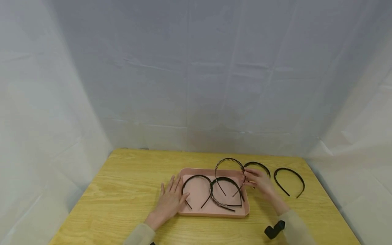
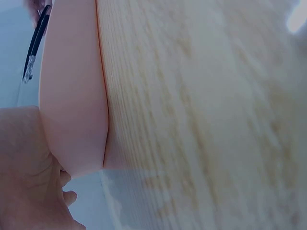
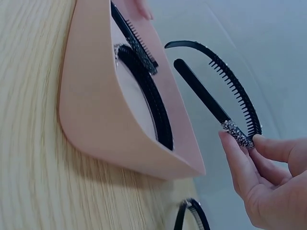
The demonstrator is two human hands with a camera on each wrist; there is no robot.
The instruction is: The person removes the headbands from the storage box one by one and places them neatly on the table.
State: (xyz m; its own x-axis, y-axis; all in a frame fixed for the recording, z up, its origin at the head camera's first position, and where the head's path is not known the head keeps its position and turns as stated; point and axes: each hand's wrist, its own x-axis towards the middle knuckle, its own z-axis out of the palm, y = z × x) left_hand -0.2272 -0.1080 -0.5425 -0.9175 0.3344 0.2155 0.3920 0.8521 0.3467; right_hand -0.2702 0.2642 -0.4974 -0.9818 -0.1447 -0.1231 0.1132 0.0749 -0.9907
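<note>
Between its thumb and fingers, my right hand point(image 1: 258, 181) pinches a black toothed headband point(image 1: 228, 159) studded with sparkling stones. In the right wrist view, that headband point(image 3: 241, 98) is raised beside the pink tray point(image 3: 91, 96), its two ends pointing away from the hand. My left hand point(image 1: 169, 201) rests on the tray's left side with fingers spread and straight. One black headband point(image 1: 198, 176) lies in the left part of the tray point(image 1: 211, 215). Other dark headbands point(image 1: 227, 179) overlap in its right part, one with a glittery band.
On the wooden table point(image 1: 122, 190), a toothed black headband point(image 1: 258, 164) lies behind the right hand, partly hidden by it. Another black headband point(image 1: 289, 169) lies farther right. White sheeting point(image 1: 183, 85) encloses the back and sides.
</note>
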